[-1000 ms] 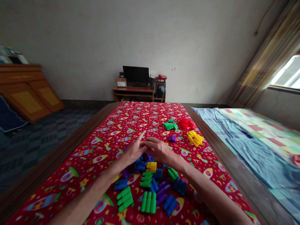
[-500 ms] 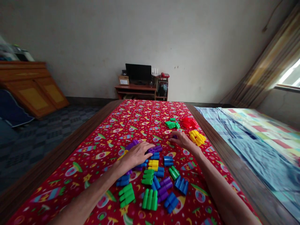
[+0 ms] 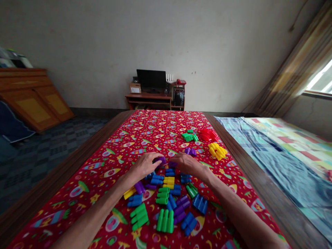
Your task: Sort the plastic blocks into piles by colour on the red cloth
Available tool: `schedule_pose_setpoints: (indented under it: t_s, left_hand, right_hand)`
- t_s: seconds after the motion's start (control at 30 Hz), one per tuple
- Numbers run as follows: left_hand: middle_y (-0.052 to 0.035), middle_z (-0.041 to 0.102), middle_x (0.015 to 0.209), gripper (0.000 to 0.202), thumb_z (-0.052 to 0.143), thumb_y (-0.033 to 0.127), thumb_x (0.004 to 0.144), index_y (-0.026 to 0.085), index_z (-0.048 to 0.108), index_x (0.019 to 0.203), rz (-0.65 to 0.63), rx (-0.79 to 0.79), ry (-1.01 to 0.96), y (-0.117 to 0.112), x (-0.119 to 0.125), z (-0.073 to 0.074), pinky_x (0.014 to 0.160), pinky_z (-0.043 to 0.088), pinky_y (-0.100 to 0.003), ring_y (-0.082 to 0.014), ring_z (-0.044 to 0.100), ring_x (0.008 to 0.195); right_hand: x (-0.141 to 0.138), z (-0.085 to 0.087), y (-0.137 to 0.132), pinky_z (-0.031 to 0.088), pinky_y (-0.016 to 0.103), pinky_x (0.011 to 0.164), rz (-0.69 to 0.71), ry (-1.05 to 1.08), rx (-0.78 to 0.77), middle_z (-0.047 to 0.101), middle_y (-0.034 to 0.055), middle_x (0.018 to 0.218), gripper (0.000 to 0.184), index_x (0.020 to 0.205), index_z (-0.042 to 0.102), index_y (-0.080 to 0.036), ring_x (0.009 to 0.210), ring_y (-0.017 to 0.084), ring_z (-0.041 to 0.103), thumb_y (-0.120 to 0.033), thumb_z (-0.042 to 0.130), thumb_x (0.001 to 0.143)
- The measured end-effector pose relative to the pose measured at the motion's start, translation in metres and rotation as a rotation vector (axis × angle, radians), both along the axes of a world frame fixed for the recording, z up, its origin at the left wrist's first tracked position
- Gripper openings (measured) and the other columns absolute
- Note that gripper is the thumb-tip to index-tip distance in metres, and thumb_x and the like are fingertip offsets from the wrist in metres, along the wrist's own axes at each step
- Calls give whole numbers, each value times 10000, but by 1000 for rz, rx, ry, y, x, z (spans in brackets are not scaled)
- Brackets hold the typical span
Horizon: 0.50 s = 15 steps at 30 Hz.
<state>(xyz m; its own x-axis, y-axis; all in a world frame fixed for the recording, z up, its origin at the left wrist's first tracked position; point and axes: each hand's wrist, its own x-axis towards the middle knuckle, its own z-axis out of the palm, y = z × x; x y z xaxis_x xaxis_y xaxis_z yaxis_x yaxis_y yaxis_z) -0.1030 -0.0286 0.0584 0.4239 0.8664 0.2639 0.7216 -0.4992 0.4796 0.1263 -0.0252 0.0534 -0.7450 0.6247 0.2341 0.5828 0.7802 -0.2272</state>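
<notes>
My left hand [image 3: 148, 164] is closed on a purple toy block [image 3: 160, 160], its thumb and fingers pinching the block's left side. Close by on the right, my right hand [image 3: 184, 163] has its fingers around another purple block [image 3: 173, 164], partly covered by them. Just beyond the right hand lies a purple block [image 3: 190, 151] on its own. Nearer to me is a loose spread of blocks: a yellow one [image 3: 168, 182], green ones [image 3: 165, 221], blue ones [image 3: 200, 204] and purple ones [image 3: 181, 209].
Sorted piles of green blocks [image 3: 190, 136], red blocks [image 3: 209, 135] and yellow blocks [image 3: 217, 151] lie at the table's right side. A red patterned cloth [image 3: 103, 193] covers the table. A bed [image 3: 280, 166] stands to the right, a desk with a monitor [image 3: 151, 80] beyond.
My right hand has left a purple block near the green pile and come back left to another. My left hand has moved slightly and now grips a purple block.
</notes>
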Motion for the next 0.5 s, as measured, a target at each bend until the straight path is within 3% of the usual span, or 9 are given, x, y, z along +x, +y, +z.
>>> schedule_pose_setpoints:
  t_s: [0.1,0.27,0.4,0.5]
  left_hand:
    - [-99,740,1033,281,527,290,832,188,719,1010,-6,34,19,0,0,-1,907,524,-373,-266,688,968]
    - [-96,733,1030,278,525,284,837,183,706,1022,-25,49,-8,0,1,0,895,522,-351,-243,683,957]
    - [-62,736,1073,293,548,266,818,206,693,1066,-51,-16,-40,-1,1,0,903,516,-315,-214,679,983]
    - [-50,734,1103,322,552,246,805,211,689,1094,-49,-46,-43,0,-1,-2,904,516,-301,-209,681,996]
  right_hand:
    - [17,18,2,435,270,754,-193,-41,44,705,103,936,147,968,679,-165,887,200,645,-138,559,888]
    - [49,35,5,416,279,688,-781,-177,-8,699,156,951,238,1048,651,-128,895,243,663,-281,498,949]
    - [54,32,5,415,262,666,-843,-315,-64,691,160,977,366,1036,650,-120,913,235,669,-395,414,988]
    - [50,41,2,389,252,617,-864,-344,-27,694,158,914,418,985,665,-121,858,231,679,-400,355,1006]
